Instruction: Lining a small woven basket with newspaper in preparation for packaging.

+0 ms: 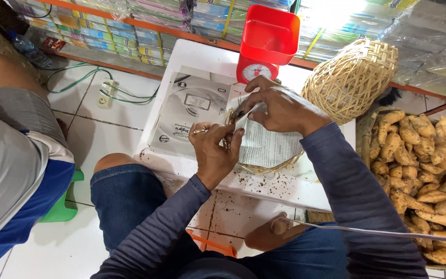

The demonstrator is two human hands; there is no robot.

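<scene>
Both hands work over a shallow woven tray (264,168) on the white bench (202,57), just in front of the red kitchen scale (267,41). The left hand (215,152) has its fingers closed on the tray's near rim, possibly pinching a small object. The right hand (280,108) grips a sheet of printed paper (267,144) lining the tray. An upturned wicker basket (352,77) sits right of the scale.

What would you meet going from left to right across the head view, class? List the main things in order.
Another person's grey and blue clothing → wall socket with green cable → white box → left hand → right hand → upturned woven basket → pile of sweet potatoes.
</scene>
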